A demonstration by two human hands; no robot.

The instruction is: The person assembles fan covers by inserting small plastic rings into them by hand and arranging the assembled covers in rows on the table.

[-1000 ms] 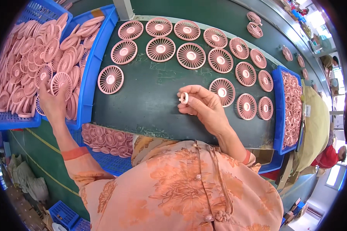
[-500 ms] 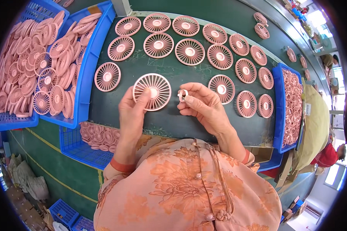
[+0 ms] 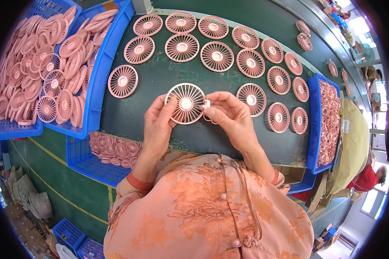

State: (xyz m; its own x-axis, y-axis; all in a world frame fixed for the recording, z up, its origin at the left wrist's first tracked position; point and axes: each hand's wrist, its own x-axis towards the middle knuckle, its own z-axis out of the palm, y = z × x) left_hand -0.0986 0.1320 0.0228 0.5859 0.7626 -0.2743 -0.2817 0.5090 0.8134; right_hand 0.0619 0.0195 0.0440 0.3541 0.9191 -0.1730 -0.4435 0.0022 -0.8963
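Observation:
My left hand (image 3: 157, 123) is closed on the left edge of a round pink fan grille (image 3: 186, 113), its thumb lying on the front near the rim. The grille has a solid center disc and thin radiating spokes. Between thumb and fingers of my right hand (image 3: 231, 118) is a small pink ring-shaped clip (image 3: 207, 105), held at the grille's right rim. My fingers partly hide it, and I cannot tell whether it is fitted onto the rim. Several similar grilles, such as this pink one (image 3: 217, 56), lie in rows on the dark green table (image 3: 155, 80) beyond my hands.
Left of the table, a blue crate (image 3: 95, 93) is heaped with pink grilles. A blue bin (image 3: 313, 125) at the right edge holds many small pink rings (image 3: 328, 121). Below the table's left front sits another blue crate (image 3: 84, 162) of round pink parts. A conveyor surface (image 3: 263, 19) runs behind.
The right hand has brought the small clip to the grille's right rim. The left hand has shifted the grille slightly right, so the two parts now meet.

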